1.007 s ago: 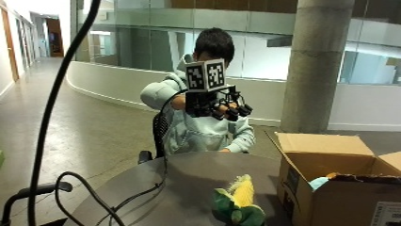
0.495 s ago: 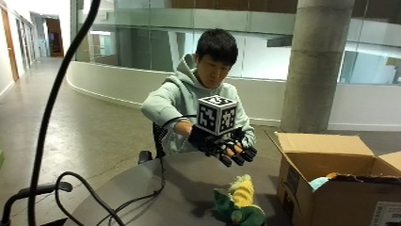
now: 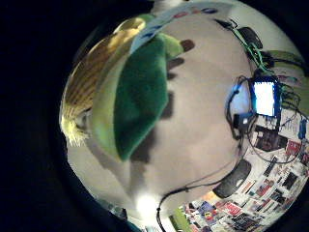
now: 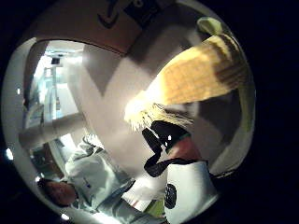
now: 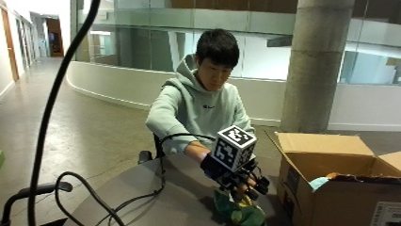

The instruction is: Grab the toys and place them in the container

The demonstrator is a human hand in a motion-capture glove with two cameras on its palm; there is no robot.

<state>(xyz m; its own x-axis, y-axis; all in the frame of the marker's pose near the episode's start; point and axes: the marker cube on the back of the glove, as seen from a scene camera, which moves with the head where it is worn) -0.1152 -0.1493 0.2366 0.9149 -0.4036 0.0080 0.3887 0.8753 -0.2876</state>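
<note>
Outside view: person seated at the far side of a grey table (image 5: 156, 197), lower centre of frame. Gloved right hand (image 5: 235, 181) is down on the corn toy (image 5: 241, 212), which lies on the table at bottom centre, just left of the cardboard box (image 5: 332, 188). Fingers are curled down over the toy's top; can't tell whether they actually close around it, since the marker cube and the hand itself hide the contact.

Corn toy: plush cob, yellow kernels with green husk leaves. In the outside view only the green husk and a bit of yellow show under the fingers, so long axis not readable there. In the thumb-side palm view the cob (image 4: 196, 77) fills the upper right, its long axis running diagonally, fringed pale end toward frame centre, other end toward the upper right edge. Little-finger-side palm view shows the husk (image 3: 140, 96) large in the upper left, cob alongside it, close to the palm, table surface beyond.

Box stands open at lower right, flaps up, something teal (image 5: 317, 182) showing inside.
</note>
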